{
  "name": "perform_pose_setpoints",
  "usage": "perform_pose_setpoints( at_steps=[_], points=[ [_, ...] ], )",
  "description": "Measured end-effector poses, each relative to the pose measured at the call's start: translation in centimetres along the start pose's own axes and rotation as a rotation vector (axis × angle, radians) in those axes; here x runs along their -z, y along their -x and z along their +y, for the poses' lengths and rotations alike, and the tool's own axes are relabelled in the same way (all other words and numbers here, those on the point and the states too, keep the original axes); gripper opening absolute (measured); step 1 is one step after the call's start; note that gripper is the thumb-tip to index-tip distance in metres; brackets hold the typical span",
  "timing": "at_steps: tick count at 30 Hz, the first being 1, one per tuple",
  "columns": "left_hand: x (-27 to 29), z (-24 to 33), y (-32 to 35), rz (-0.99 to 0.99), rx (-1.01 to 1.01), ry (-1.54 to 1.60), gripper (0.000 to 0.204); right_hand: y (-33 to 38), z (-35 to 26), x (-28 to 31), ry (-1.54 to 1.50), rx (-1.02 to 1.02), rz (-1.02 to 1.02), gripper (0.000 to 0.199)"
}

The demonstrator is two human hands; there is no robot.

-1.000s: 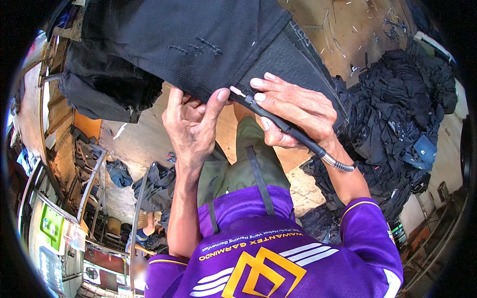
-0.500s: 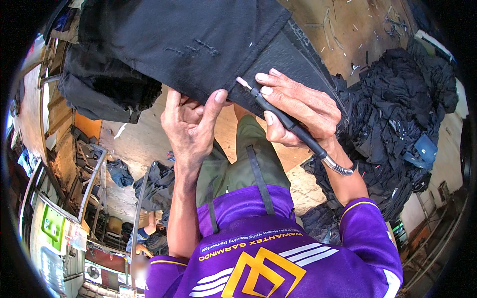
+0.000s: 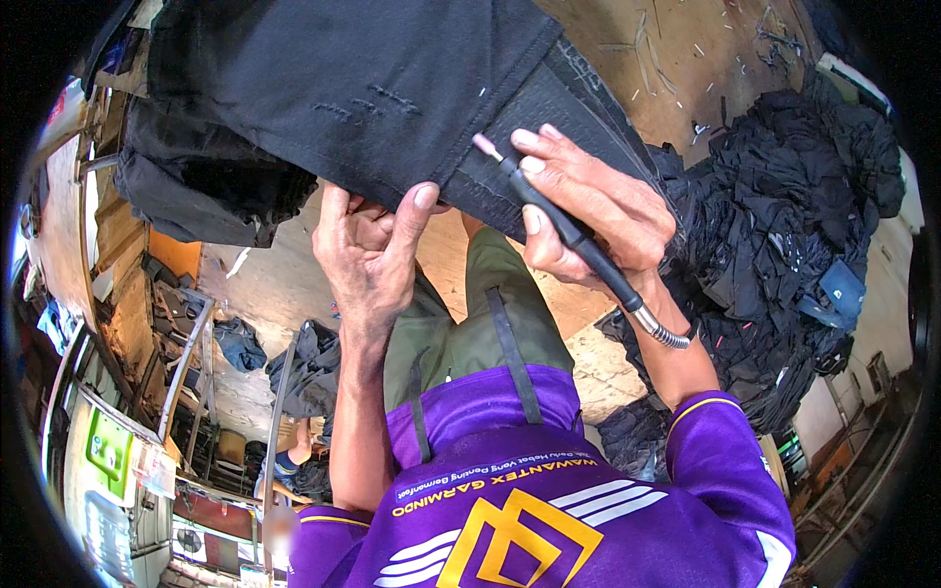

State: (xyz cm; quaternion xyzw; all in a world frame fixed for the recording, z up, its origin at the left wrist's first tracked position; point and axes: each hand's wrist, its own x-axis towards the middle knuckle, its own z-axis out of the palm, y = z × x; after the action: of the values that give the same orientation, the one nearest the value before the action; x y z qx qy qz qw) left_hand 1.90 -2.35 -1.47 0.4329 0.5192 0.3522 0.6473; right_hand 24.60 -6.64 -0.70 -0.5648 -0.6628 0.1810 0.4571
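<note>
Black denim trousers (image 3: 284, 69) lie over a flat black board (image 3: 549, 118), whose worn right end sticks out beyond the garment's hem. A few frayed, scuffed marks show on the cloth. My left hand (image 3: 368, 250) pinches the near edge of the trousers, thumb on this side and fingertips hidden underneath. In my right hand (image 3: 598, 211) is a slim black rotary grinder (image 3: 564, 220) with a small pink stone tip and a metal spring at its cable end. The tip points at the hem seam; whether it touches cannot be made out.
A big heap of dark garments (image 3: 774, 235) lies on the right. More black cloth (image 3: 196, 167) hangs at the left beside the board. Metal rails (image 3: 186, 367) stand at lower left, with another person's arm (image 3: 297, 451) beyond. Thread scraps litter the wooden surface (image 3: 676, 49) ahead.
The grinder's tip has moved slightly away from me, along the hem seam. The trousers have shifted a little to the left, and my left hand still grips their edge.
</note>
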Motion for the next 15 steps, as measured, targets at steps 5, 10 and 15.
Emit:
perform_pose_setpoints(
  at_steps=[5, 10, 15],
  points=[
    [0.0, 0.1, -0.1, -0.001, 0.002, 0.033, 0.053, -0.1, -0.2, 0.0, -0.081, 0.077, -0.118, 0.029],
    [0.0, 0.1, 0.1, 0.053, 0.007, -0.059, 0.053, -0.1, -0.2, 0.1, -0.095, 0.076, -0.153, 0.026],
    [1.4, -0.1, 0.8, 0.053, 0.021, -0.322, 0.033, -0.2, 0.0, 0.4, -0.026, 0.016, -0.033, 0.025]
  ],
)
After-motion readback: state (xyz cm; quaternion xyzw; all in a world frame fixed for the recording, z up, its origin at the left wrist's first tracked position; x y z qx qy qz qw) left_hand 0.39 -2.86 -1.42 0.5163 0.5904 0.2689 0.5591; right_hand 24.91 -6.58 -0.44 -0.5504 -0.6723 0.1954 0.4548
